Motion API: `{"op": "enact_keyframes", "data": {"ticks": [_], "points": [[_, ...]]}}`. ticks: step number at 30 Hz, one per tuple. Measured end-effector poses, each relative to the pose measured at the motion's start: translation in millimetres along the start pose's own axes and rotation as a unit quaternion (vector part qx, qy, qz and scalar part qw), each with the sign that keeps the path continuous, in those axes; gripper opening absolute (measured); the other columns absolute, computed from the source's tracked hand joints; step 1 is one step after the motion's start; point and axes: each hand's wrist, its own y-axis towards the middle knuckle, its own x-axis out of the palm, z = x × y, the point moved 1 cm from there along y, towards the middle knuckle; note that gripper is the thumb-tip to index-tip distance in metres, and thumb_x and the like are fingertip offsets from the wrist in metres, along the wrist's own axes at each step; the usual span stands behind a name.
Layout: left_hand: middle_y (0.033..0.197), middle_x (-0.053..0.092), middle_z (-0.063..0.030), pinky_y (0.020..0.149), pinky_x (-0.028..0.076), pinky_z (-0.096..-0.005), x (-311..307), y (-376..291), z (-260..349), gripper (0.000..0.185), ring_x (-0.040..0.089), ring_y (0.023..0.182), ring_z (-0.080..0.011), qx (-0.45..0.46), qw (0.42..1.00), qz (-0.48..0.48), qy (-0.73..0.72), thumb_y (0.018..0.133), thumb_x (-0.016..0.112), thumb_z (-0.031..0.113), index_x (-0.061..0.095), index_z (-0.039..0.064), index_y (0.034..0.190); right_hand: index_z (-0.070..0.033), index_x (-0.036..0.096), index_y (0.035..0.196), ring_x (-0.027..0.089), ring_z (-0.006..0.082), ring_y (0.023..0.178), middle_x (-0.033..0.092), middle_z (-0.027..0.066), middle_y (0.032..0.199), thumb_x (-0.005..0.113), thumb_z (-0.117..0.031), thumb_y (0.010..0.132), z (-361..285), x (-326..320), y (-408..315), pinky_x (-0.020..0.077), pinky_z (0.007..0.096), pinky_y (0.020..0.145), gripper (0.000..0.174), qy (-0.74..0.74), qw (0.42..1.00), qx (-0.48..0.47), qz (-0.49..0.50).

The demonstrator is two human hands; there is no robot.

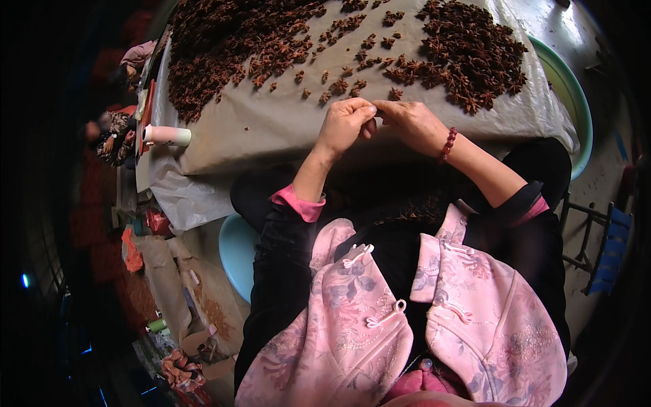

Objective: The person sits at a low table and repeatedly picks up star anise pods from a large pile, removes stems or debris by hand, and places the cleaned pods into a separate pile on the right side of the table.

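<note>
My left hand [346,124] and my right hand [414,124] meet at the fingertips over the near edge of a cloth-covered table [218,137]. Between the fingers there seems to be a small dark bit, too small to name. A beaded red bracelet [448,144] circles my right wrist. Just beyond the hands lie loose star anise pods [338,86]. A large heap of star anise [229,46] spreads at the upper left, and a smaller heap [470,56] is at the upper right.
A pink and white bottle [167,136] lies at the table's left corner. Blue-green basins stand at the right [580,102] and lower left [237,254]. A blue-slatted folding seat [610,249] is at the far right. Other people [114,135] are beyond the table's left side.
</note>
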Motion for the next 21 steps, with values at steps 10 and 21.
{"op": "enact_keyframes", "data": {"ticks": [10,21], "points": [[0.061,0.062,-0.0061,0.048,0.043,-0.0226,9.3,-1.1,-7.2,0.019,0.056,0.051,-0.0122,-0.035,0.994,0.044,-0.090,0.086,0.052,0.010,0.068,0.001,0.078,-0.003,0.057,0.111,0.066,0.0324,0.079,0.068,0.0152,0.090,0.057,-0.001,0.081,-0.7,4.7,-0.3,0.0534,0.0402,0.069,0.030,-0.018,0.992,-0.046,0.117],[0.073,0.065,-0.0133,0.064,0.048,-0.0391,-82.0,24.0,-43.0,0.010,0.063,0.070,-0.0305,0.117,0.866,0.344,0.343,0.080,0.065,0.013,0.067,0.004,0.084,-0.004,0.058,0.117,0.066,0.0304,0.090,0.066,0.0164,0.102,0.061,0.000,0.084,35.2,-11.9,16.8,0.0525,0.0371,0.077,0.033,-0.004,0.977,0.090,0.191]]}}
